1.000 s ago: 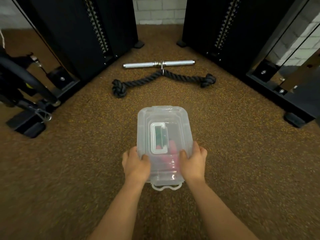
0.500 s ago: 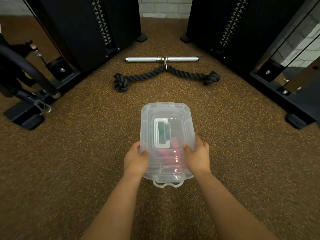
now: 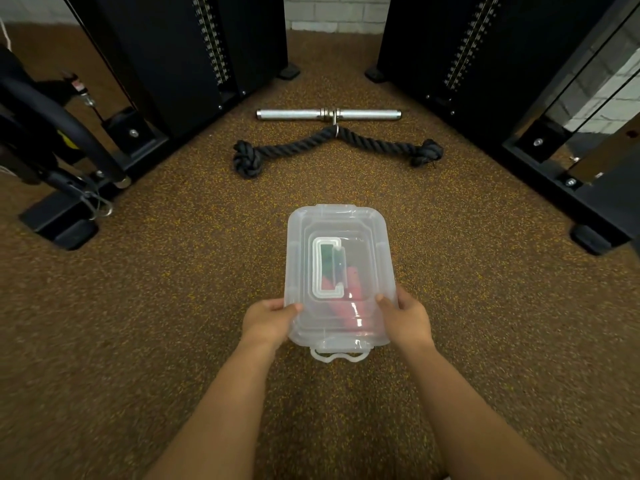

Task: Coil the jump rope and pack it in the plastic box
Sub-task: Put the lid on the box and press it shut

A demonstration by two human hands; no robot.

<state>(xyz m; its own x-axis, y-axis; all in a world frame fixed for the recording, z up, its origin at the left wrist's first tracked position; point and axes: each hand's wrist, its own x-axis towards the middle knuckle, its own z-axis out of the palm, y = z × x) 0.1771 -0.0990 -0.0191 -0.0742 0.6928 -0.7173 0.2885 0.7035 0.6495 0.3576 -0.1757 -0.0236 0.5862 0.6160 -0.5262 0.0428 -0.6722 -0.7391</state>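
Both hands, left hand [image 3: 268,320] and right hand [image 3: 407,317], clasp the lidded plastic box [image 3: 337,278] by its near sides, steadying the jump rope [image 3: 346,301] packed inside.

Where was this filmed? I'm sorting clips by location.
Most likely a gym: black weight-stack machines on both sides, a steel cable bar and a knotted triceps rope on speckled rubber flooring.
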